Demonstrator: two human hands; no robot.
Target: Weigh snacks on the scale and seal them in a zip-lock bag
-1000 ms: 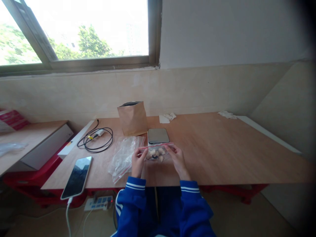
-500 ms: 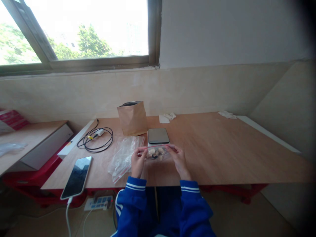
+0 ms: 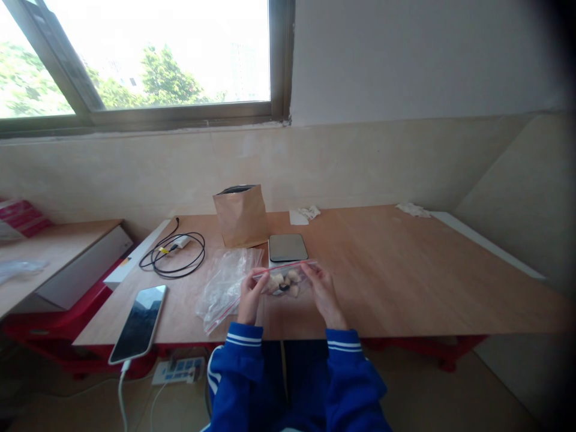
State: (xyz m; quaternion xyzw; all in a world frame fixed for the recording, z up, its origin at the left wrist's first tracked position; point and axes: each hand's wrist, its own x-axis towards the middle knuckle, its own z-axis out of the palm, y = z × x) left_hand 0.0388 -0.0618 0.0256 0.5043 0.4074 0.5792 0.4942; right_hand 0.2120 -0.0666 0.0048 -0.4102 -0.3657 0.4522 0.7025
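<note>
Fingers (image 3: 261,282) of the left hand (image 3: 251,295) and right hand (image 3: 324,294) pinch a clear bag (image 3: 283,268) holding pale pieces (image 3: 274,283). It is over the desk's (image 3: 405,282) near side, nearer than the scale (image 3: 288,247).

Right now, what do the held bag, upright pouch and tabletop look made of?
Held bag: clear plastic, slightly glossy; its contents show through.
Upright pouch: matte, likely paper by its brown colour; its dark opening suggests lining.
Tabletop: smooth, probably wood or veneer by its grain.

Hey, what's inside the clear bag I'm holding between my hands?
Several pale, chunky pieces and a dark bit show through the clear bag between your left hand and right hand. What lies behind those pieces is hidden.
</note>
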